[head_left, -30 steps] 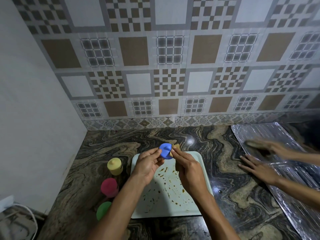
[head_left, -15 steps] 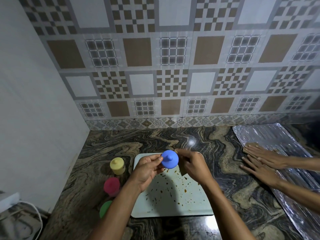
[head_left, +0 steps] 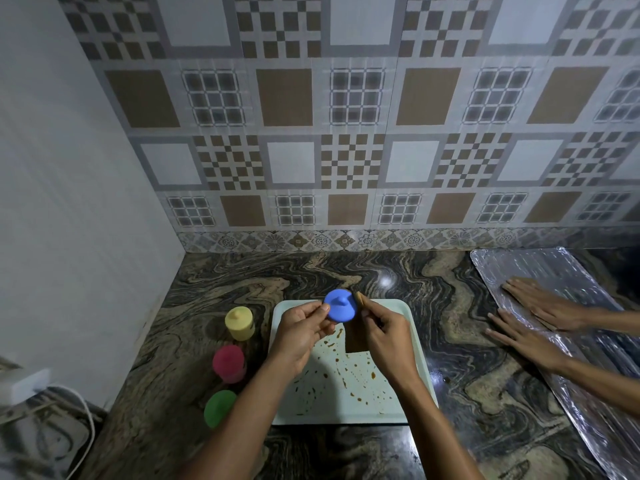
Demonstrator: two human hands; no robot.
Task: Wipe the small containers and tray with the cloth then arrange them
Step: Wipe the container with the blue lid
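Observation:
My left hand holds a small blue container above the far edge of a pale tray, its knobbed lid facing me. My right hand pinches a brown cloth against the container's right side, and the cloth hangs down over the tray. Brown stains are spattered across the tray. Left of the tray, on the marble counter, a yellow container, a pink container and a green container stand in a row.
Another person's two hands press flat on a sheet of foil at the right of the counter. A white wall closes the left side, and tiled wall runs behind. A white cable and box lie at lower left.
The blue container has turned so its lid faces me, and the cloth has slipped from behind it to its right side. The other person's hands have flattened on the foil.

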